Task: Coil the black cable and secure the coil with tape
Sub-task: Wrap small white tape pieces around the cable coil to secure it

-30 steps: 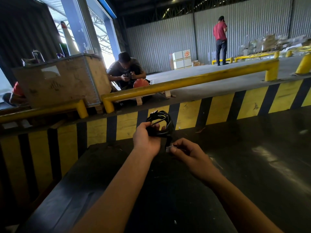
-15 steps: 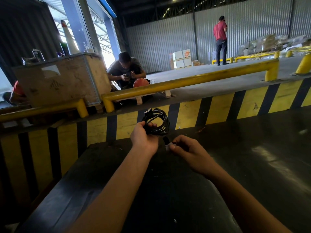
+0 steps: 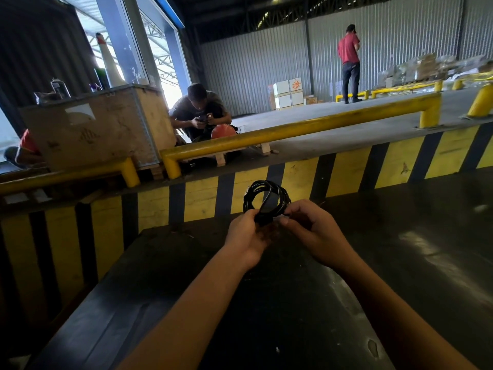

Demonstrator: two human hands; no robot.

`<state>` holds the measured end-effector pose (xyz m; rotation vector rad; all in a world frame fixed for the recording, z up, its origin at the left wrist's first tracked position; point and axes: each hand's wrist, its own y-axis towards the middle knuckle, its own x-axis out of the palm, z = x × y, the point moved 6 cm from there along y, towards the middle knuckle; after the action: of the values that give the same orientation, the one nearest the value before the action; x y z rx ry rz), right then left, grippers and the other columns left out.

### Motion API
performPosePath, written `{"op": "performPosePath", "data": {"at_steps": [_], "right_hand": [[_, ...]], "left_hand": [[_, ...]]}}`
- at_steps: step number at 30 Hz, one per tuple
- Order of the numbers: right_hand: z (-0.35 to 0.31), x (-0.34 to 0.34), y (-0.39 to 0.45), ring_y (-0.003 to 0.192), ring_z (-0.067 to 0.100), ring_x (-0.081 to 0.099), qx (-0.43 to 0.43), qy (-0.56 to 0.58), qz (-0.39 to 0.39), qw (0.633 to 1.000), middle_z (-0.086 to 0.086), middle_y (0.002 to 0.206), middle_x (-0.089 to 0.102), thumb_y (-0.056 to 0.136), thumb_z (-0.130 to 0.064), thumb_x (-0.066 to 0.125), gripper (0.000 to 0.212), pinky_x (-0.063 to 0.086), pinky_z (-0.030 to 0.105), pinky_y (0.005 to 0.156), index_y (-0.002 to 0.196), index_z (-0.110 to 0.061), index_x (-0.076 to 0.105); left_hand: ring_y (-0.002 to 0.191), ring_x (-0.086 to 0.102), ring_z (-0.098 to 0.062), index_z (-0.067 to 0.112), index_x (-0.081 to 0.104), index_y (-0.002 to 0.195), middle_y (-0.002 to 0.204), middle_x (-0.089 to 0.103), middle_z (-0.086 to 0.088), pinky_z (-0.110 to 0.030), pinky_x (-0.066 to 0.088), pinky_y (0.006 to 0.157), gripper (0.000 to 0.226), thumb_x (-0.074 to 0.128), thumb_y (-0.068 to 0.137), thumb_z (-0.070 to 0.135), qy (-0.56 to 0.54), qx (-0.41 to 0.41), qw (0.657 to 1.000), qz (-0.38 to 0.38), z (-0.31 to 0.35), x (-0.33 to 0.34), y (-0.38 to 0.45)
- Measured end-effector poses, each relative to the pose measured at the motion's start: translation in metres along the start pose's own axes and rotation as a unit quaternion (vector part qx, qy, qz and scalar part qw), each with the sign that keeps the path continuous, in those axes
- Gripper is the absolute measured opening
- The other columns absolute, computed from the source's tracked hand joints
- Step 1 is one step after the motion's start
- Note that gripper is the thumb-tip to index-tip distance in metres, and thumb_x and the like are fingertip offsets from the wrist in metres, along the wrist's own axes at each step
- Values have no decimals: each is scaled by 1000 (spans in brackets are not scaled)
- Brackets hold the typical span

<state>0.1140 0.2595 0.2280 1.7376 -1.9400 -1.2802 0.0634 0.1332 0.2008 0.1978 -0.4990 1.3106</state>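
Black cable point(image 3: 266, 200) already coiled, held upright above dark table point(image 3: 400, 263). Bottom of coil pinched by left hand point(image 3: 245, 236); right hand point(image 3: 312, 231) closed on coil's lower right. Tape not discernible. Loops best kept bunched tight while wrapped.

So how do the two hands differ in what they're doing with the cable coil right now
The left hand grips the black cable coil at its bottom left, thumb toward the bundle; the right hand pinches the bottom right with curled fingertips. The left hand sits lower and nearer the table edge; the right hand reaches in from the side. Both hold the coil above the table.
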Motion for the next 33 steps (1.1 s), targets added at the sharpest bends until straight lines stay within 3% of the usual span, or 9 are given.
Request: {"op": "performPosePath", "data": {"at_steps": [4,9,13,16,21,26,29,33], "right_hand": [[4,-7,-2,83,12,61,2,-12,-5,1000,3,93,62,84,-26,54,17,55,34,72,94,-15,60],[4,-17,-4,90,11,65,-27,-41,-3,999,4,97,69,82,-18,61,19,57,33,78,99,-12,66],[0,-23,-8,88,6,63,-62,-88,0,994,-2,96,67,79,-13,64,17,54,21,80,95,-13,68],[2,-24,-13,90,5,62,-69,-129,-2,989,1,98,67,78,-8,66,18,52,14,78,95,-11,68],[6,-22,-18,88,9,62,-72,-169,-9,983,4,99,66,77,-7,67,20,48,15,78,96,-11,67],[1,-18,-18,81,10,56,-77,-206,-18,975,5,99,59,79,-28,60,24,51,19,68,97,-15,66],[-7,-18,-20,82,14,57,-104,-240,-16,965,8,102,57,80,-33,58,25,54,25,65,97,-16,65],[-20,-17,-22,93,20,59,-138,-285,15,948,15,114,56,79,-29,59,22,54,28,75,94,-14,64]], "left_hand": [[90,72,-26,9,51,119,109,69,-17,-37,57,64,25,41,98,17,17,2,999,-31,2,5,-1],[88,72,-30,10,49,114,107,69,-20,-39,60,58,19,41,98,13,12,0,998,-54,3,11,-5],[92,70,-36,8,48,114,109,67,-26,-43,61,65,18,38,99,12,0,-18,998,-62,0,15,-8],[87,71,-36,7,43,122,110,65,-27,-43,61,61,23,37,99,9,-17,-22,997,-66,-2,16,-10],[92,70,-33,11,44,126,118,62,-23,-43,61,66,28,38,99,9,19,-3,997,-76,-3,19,-11],[104,64,-30,15,48,119,123,59,-18,-47,54,87,25,40,97,5,107,59,990,-66,0,21,-11],[109,60,-28,17,48,117,124,57,-16,-46,53,89,27,41,96,2,154,101,981,-59,4,23,-13],[111,58,-26,16,46,121,124,56,-15,-48,52,92,30,42,95,1,225,167,959,-35,10,23,-15]]}}
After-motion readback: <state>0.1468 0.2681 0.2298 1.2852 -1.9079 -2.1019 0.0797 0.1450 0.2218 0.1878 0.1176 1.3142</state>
